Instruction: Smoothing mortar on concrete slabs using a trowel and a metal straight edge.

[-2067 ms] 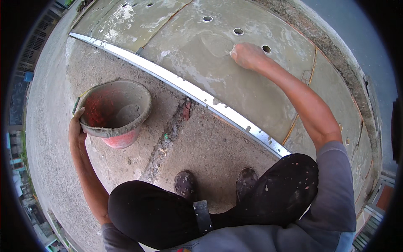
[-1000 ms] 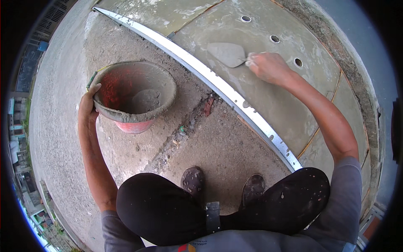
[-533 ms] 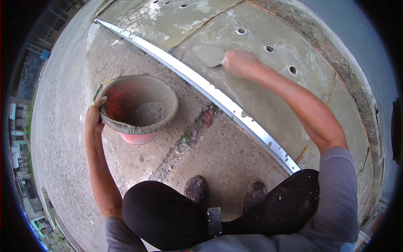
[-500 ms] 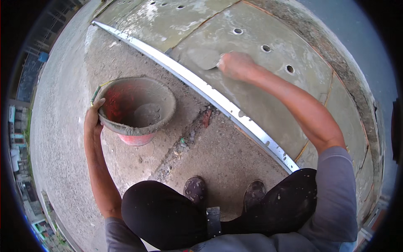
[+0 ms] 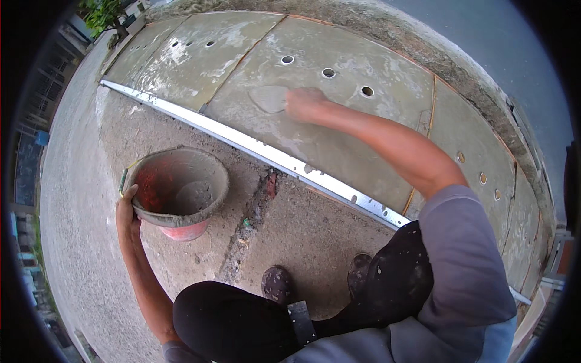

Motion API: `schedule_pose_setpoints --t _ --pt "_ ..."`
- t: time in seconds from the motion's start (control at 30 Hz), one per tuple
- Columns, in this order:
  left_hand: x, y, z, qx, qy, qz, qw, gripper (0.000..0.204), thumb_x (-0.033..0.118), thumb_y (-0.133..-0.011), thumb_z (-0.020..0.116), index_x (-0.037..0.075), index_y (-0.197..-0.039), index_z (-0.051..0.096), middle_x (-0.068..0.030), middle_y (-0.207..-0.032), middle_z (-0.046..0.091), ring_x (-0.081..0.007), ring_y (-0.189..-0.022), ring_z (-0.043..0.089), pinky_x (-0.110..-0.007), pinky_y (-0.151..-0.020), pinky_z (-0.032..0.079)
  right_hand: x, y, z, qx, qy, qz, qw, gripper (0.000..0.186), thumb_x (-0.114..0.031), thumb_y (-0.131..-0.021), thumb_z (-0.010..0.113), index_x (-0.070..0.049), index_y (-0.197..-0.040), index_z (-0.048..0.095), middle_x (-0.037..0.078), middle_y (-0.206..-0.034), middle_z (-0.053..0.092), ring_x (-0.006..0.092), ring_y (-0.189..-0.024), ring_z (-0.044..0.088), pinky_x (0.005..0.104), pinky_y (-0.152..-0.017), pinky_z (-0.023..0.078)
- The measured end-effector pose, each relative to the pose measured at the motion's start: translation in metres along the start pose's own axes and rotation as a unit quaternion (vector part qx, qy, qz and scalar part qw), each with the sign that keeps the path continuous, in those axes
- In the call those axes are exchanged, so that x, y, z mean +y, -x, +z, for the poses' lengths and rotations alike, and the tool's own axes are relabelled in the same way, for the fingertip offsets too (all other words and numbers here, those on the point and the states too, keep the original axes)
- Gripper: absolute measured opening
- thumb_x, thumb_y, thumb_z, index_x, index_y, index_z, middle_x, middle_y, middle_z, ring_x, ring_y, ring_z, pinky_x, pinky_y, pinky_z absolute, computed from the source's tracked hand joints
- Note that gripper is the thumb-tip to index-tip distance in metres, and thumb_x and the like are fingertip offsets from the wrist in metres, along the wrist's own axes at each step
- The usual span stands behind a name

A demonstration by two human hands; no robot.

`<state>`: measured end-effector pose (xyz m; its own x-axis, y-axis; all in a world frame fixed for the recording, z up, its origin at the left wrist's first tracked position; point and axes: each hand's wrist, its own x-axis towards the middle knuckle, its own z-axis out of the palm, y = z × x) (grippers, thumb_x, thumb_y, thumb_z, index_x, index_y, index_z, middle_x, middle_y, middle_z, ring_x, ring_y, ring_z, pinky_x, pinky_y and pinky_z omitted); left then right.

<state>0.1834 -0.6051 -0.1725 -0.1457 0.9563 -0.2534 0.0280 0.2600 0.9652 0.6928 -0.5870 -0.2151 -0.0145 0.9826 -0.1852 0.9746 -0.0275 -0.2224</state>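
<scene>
My right hand (image 5: 304, 105) is closed around the handle of a trowel, whose rounded grey blade (image 5: 268, 98) lies against the wet concrete slab (image 5: 339, 145). The handle itself is hidden inside my fist. On the left, my left hand (image 5: 127, 213) grips the rim of a cement-caked red bucket (image 5: 184, 232), thumb over the edge beside its wire handle (image 5: 124, 181). The bucket stands slightly tilted on rough ground, with some grey mortar (image 5: 194, 197) at the bottom. A long silver metal straightedge (image 5: 242, 141) runs along the slab's near edge, between the bucket and the trowel.
Several round holes, one a pale-rimmed hole (image 5: 328, 73), open in the slab. Thin strips (image 5: 246, 55) divide it into panels. My boots (image 5: 278, 284) rest on the rough ground (image 5: 302, 242), near a crack with debris (image 5: 242, 242). A small tree (image 5: 104, 15) stands far left.
The view has shifted, bringing more of the slab's far left and right ends into sight. The trowel has slid a little rightward over the slab. My left hand still grips the bucket.
</scene>
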Motion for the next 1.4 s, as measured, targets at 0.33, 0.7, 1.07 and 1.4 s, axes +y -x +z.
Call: schedule_pose_setpoints --t 0.33,0.7,1.07,1.4 --pt "0.033 0.032 -0.006 0.023 -0.092 0.036 0.995 0.027 0.020 -0.090 0.066 -0.003 -0.104 0.067 -0.0044 -0.074 0.066 -0.0111 -0.049 0.056 -0.025 -0.039 0.037 0.065 0.141 -0.030 0.005 -0.034 0.084 0.996 0.031 -0.024 -0.086 0.056 0.003 -0.090 0.071 0.027 -0.092 0.070 0.0415 -0.090 0.069 0.0508 -0.083 0.052" --pt "0.168 0.053 0.036 0.028 -0.132 0.144 0.980 0.030 0.018 -0.087 0.070 -0.004 -0.108 0.067 -0.0081 -0.092 0.070 -0.0142 -0.075 0.066 -0.027 -0.064 0.051 0.090 0.157 -0.043 -0.001 -0.076 0.106 0.991 0.036 -0.031 -0.086 0.061 0.003 -0.095 0.071 0.025 -0.101 0.070 0.0399 -0.096 0.068 0.0486 -0.086 0.053" --pt "0.304 0.003 0.204 -0.059 -0.293 0.245 0.922 0.017 0.015 -0.081 0.068 -0.001 -0.089 0.068 -0.0042 -0.079 0.065 -0.0147 -0.064 0.059 -0.030 -0.057 0.047 0.167 0.201 -0.074 -0.009 -0.309 0.141 0.941 0.037 -0.031 -0.083 0.062 0.005 -0.092 0.067 0.016 -0.083 0.068 0.0236 -0.065 0.067 0.0390 -0.063 0.053" --pt "0.342 -0.017 0.424 -0.053 -0.456 0.420 0.783 0.026 0.023 -0.079 0.072 0.000 -0.091 0.074 -0.0045 -0.076 0.068 -0.0148 -0.067 0.062 -0.031 -0.062 0.049 0.223 0.228 -0.093 -0.008 -0.444 0.158 0.882 0.027 -0.027 -0.091 0.060 -0.001 -0.098 0.061 0.004 -0.071 0.056 0.0128 -0.052 0.055 0.0304 -0.049 0.046"
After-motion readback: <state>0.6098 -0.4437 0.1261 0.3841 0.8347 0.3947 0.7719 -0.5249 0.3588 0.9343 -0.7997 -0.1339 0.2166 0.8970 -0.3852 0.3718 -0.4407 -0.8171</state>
